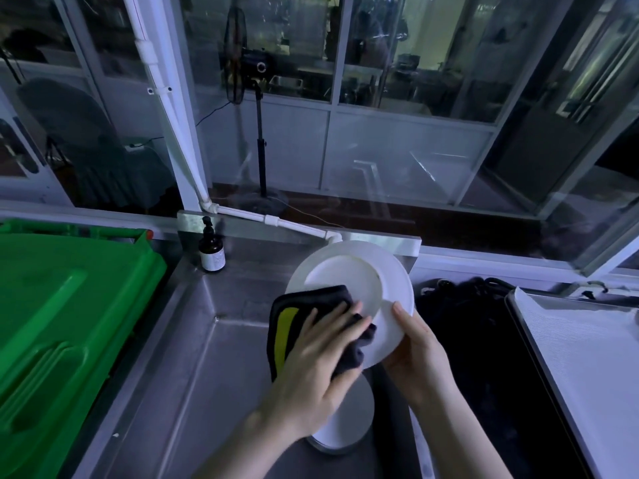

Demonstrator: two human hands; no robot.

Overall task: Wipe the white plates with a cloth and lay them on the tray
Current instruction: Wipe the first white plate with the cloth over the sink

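Stainless steel tabletop (262, 255) with a sunken sink basin (186, 361).
- Back ledge, left corner: one brown pump bottle (211, 252), upright.
- Basin floor, front right: short stack of plates (349, 426), a white one uppermost.
- Right of the basin: black tangled bundle (484, 326), and just beside it a pale tray (587, 357) with a raised rim.

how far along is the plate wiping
Done: nothing visible yet; no plate shows on the tray. In hand: right hand holds a white plate while left hand presses the dark cloth on it. Left: at least a second plate waits in the sink.
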